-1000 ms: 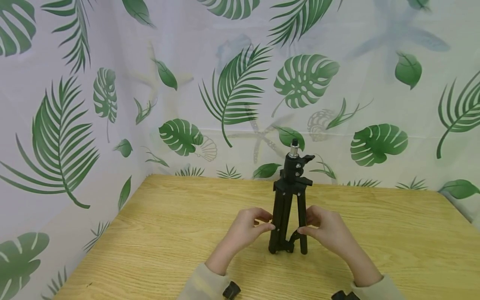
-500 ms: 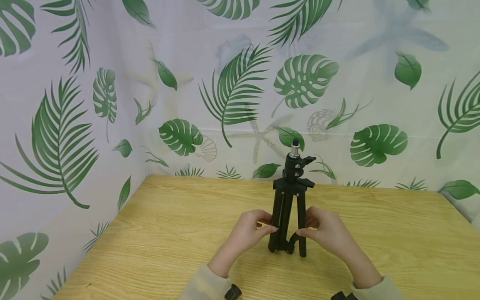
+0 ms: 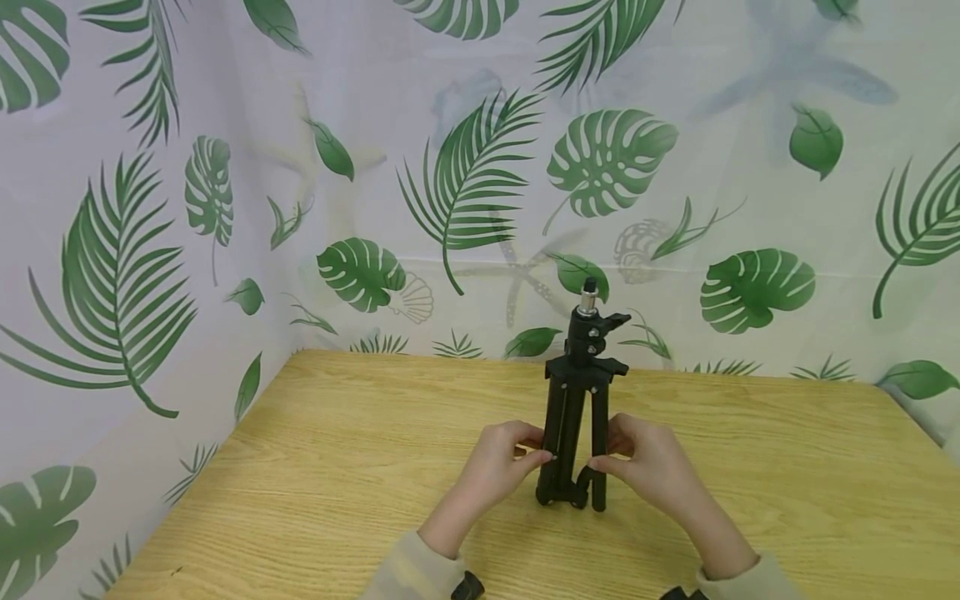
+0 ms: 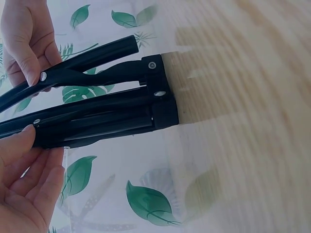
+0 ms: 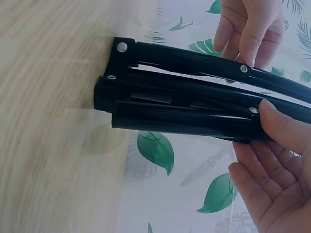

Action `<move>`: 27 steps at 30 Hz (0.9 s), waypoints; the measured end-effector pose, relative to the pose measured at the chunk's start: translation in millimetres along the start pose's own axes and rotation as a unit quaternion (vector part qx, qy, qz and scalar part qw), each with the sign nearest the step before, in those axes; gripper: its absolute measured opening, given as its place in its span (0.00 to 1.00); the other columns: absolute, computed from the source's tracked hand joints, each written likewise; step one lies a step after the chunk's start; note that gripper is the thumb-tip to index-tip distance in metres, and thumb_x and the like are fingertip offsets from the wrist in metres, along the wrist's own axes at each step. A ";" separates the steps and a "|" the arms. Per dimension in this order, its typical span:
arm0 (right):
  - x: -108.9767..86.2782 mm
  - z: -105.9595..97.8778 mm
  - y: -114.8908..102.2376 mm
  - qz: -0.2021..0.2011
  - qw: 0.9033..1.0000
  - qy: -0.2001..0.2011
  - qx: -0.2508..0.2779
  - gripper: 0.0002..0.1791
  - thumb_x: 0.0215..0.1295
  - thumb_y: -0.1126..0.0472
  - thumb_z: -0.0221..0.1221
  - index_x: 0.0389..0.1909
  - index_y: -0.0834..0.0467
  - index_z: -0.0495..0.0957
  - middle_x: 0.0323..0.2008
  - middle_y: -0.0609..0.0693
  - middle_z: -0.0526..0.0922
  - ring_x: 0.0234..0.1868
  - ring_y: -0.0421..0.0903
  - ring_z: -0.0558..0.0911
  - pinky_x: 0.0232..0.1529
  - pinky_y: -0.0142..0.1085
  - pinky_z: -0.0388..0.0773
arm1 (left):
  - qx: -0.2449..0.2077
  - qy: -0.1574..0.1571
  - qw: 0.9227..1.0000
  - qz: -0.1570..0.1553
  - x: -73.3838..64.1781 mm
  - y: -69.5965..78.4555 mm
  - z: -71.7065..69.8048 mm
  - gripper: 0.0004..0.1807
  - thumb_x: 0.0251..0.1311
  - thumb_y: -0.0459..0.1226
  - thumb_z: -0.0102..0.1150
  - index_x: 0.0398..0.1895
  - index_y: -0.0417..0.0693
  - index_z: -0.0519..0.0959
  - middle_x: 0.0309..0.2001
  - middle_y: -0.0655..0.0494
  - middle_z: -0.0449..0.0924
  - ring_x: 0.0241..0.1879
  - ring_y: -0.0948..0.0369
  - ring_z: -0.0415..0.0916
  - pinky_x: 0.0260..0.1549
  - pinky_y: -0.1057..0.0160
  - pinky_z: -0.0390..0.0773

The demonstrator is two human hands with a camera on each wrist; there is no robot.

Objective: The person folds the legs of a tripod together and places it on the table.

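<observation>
A black tripod light stand [image 3: 582,350] stands upright on the table, with a silver and black stud at its top. Its legs are folded down close to the centre. My left hand [image 3: 498,457] pinches the left leg [image 4: 92,119] between thumb and fingers, low down. Opposite it, my right hand [image 3: 651,460] pinches the right leg [image 5: 184,119] at about the same height. That leg stands a little apart from the others, with a hinged brace [image 4: 104,73] linking it to the bottom joint. The fingertips behind the legs are partly hidden in the head view.
The wood-grain table [image 3: 337,483] spreads around the stand on all sides. Behind it and to the left hangs a white cloth [image 3: 480,200] printed with green leaves. A dark wrist device [image 3: 467,585] shows at the left sleeve.
The right leg has shifted slightly leftward, nearer the other legs, and my right hand moved with it. The stand has turned a little. My left hand keeps its hold on the left leg.
</observation>
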State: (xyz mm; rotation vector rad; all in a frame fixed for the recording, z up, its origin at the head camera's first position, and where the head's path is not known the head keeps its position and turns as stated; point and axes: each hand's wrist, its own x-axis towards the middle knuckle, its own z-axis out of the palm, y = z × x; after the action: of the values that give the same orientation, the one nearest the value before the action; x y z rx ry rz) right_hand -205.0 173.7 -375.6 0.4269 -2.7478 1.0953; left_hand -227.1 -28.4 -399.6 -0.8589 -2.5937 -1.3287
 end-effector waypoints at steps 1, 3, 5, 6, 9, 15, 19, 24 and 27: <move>0.2 0.4 -0.1 -0.001 1.000 0.003 -0.001 0.11 0.46 0.63 0.66 0.29 0.60 0.75 0.27 0.47 0.78 0.30 0.43 0.79 0.34 0.39 0.75 | -0.001 0.000 1.000 0.000 0.0 -0.1 0.2 0.10 0.53 0.33 0.59 0.38 0.38 0.79 0.36 0.51 0.80 0.36 0.64 0.76 0.33 0.73 0.73; 0.5 1.2 -0.5 -0.003 1.000 0.007 0.000 0.11 0.46 0.64 0.66 0.29 0.60 0.75 0.27 0.47 0.79 0.31 0.44 0.79 0.34 0.39 0.75 | -0.001 0.001 1.000 -0.001 0.2 -0.3 0.5 0.10 0.53 0.33 0.59 0.38 0.38 0.79 0.36 0.51 0.80 0.36 0.64 0.76 0.33 0.73 0.73; 0.4 1.9 -0.8 -0.004 1.000 0.011 -0.001 0.11 0.46 0.64 0.66 0.29 0.60 0.75 0.27 0.47 0.79 0.30 0.44 0.79 0.34 0.39 0.76 | -0.001 0.001 1.000 -0.002 0.4 -0.7 0.8 0.09 0.53 0.33 0.59 0.38 0.38 0.79 0.35 0.51 0.80 0.35 0.64 0.76 0.33 0.74 0.73; 0.4 2.2 -0.9 -0.004 1.000 0.012 -0.001 0.11 0.46 0.64 0.66 0.29 0.60 0.75 0.27 0.47 0.79 0.31 0.44 0.79 0.33 0.39 0.76 | -0.001 0.001 1.000 -0.002 0.5 -0.8 0.8 0.09 0.53 0.33 0.59 0.38 0.38 0.79 0.35 0.51 0.80 0.35 0.64 0.76 0.33 0.74 0.73; 0.5 3.7 -0.6 -0.003 1.000 0.016 -0.002 0.11 0.46 0.64 0.66 0.29 0.60 0.75 0.26 0.47 0.79 0.31 0.45 0.79 0.33 0.39 0.76 | -0.002 -0.001 1.000 -0.003 0.6 -1.1 0.8 0.09 0.53 0.33 0.59 0.38 0.38 0.79 0.35 0.51 0.80 0.35 0.64 0.76 0.33 0.74 0.73; 0.5 6.4 0.1 -0.003 1.000 0.024 -0.004 0.11 0.45 0.64 0.67 0.29 0.60 0.75 0.26 0.47 0.79 0.31 0.45 0.79 0.34 0.40 0.76 | -0.005 -0.004 1.000 -0.003 0.4 -1.3 0.3 0.09 0.54 0.33 0.59 0.38 0.38 0.79 0.35 0.51 0.79 0.35 0.64 0.76 0.33 0.74 0.73; 0.6 7.7 0.1 -0.005 1.000 0.030 -0.005 0.11 0.45 0.63 0.67 0.30 0.60 0.75 0.26 0.47 0.79 0.31 0.46 0.80 0.34 0.41 0.76 | -0.006 -0.003 1.000 -0.003 0.1 -0.6 -0.2 0.09 0.53 0.33 0.59 0.38 0.38 0.79 0.36 0.51 0.79 0.35 0.64 0.76 0.33 0.74 0.73; 1.3 9.5 1.1 -0.004 0.999 0.036 -0.007 0.12 0.45 0.63 0.67 0.30 0.60 0.75 0.26 0.47 0.79 0.31 0.46 0.80 0.35 0.42 0.76 | -0.004 -0.003 1.000 -0.002 -0.1 0.6 -0.7 0.10 0.53 0.33 0.59 0.38 0.38 0.79 0.36 0.51 0.79 0.36 0.64 0.76 0.33 0.74 0.73; 1.7 11.0 1.7 -0.003 0.999 0.036 -0.003 0.12 0.45 0.63 0.67 0.30 0.60 0.75 0.26 0.47 0.79 0.31 0.46 0.80 0.35 0.41 0.76 | -0.001 -0.002 1.000 -0.001 -0.3 0.7 -0.7 0.10 0.53 0.33 0.59 0.38 0.38 0.79 0.36 0.51 0.79 0.37 0.64 0.76 0.33 0.74 0.73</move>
State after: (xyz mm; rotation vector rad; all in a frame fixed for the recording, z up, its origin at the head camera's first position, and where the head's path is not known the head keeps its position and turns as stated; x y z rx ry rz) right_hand -207.6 167.0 -384.2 0.3881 -2.6850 1.0801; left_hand -226.6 -28.7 -398.8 -0.8606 -2.5960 -1.3317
